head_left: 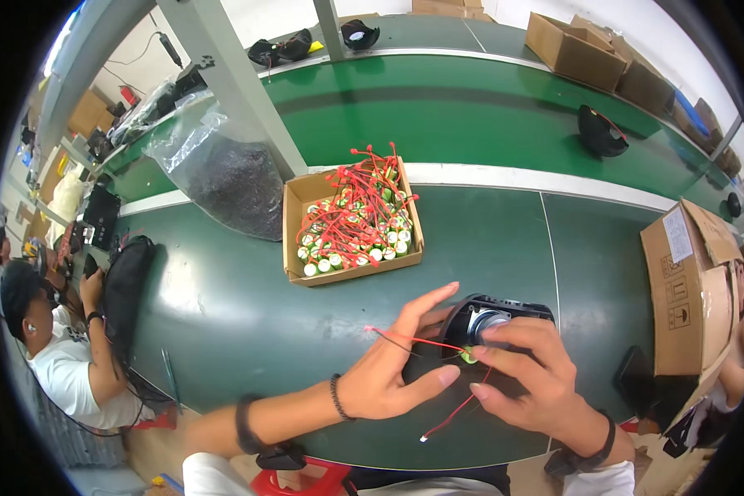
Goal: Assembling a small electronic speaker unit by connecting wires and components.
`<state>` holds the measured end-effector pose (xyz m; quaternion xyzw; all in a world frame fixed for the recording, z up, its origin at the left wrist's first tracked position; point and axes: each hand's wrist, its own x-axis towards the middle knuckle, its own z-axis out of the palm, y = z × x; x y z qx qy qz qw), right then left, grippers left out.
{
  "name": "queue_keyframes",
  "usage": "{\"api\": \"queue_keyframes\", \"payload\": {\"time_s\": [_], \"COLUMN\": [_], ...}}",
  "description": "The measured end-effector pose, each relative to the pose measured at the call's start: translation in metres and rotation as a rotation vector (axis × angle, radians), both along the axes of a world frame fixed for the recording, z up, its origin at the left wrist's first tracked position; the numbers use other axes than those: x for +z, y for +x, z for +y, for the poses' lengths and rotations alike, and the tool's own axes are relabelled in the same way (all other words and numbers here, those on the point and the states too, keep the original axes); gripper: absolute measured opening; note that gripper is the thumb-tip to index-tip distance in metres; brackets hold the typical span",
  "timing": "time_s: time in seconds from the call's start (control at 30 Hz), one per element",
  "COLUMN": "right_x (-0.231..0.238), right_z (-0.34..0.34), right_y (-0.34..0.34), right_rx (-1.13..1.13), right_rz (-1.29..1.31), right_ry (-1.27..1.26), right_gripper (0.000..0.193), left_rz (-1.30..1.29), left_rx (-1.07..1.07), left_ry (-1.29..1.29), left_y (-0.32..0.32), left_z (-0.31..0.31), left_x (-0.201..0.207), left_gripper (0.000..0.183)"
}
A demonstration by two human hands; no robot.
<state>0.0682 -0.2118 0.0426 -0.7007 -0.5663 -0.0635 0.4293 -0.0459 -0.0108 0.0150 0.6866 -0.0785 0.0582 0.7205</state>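
Observation:
A black plastic housing (517,310) with a round, silver-rimmed speaker (489,321) inside is held over the near part of the bench. My left hand (393,364) grips its left side, index finger stretched along it and thumb below. At its opening, the bent fingers of my right hand (537,372) pinch a green battery cell (469,355), partly hidden by the fingertips. Red and black wires run from the cell; one lead (372,329) crosses my left hand, and another ends in a small white connector (424,438) below.
Ahead, an open cardboard box (364,271) holds several green cells with red leads. Beside it lies a clear plastic bag (231,178) of dark material. A green conveyor (471,103) runs behind, carrying a black shell (601,132). A large carton (690,289) stands right; a co-worker (74,355) sits left.

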Motion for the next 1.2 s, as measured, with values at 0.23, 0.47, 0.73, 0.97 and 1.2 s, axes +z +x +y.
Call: {"api": "queue_keyframes", "payload": {"time_s": [0.23,0.47,0.73,0.97,1.2], "right_x": [-0.011,-0.016,0.004,0.014,0.012], "right_z": [-0.003,-0.010,-0.005,-0.007,-0.015], "right_y": [0.001,0.005,0.005,0.012,0.016], "right_rx": [0.098,-0.181,-0.117,0.029,-0.048], "right_rz": [0.156,0.169,0.353,0.398,0.249], "right_ry": [-0.004,0.113,-0.134,-0.250,-0.441], "right_gripper": [0.076,0.069,0.055,0.091,0.109], "left_rz": [0.006,-0.002,-0.063,-0.087,-0.028], "left_rx": [0.066,0.067,0.066,0.041,0.152], "left_ry": [-0.041,0.011,0.087,0.058,-0.012], "left_y": [0.014,-0.002,-0.001,0.004,0.008], "left_z": [-0.018,-0.011,-0.029,-0.024,-0.018], "left_x": [-0.005,-0.011,-0.018,-0.018,-0.031], "left_gripper": [0.068,0.070,0.073,0.070,0.078]}}
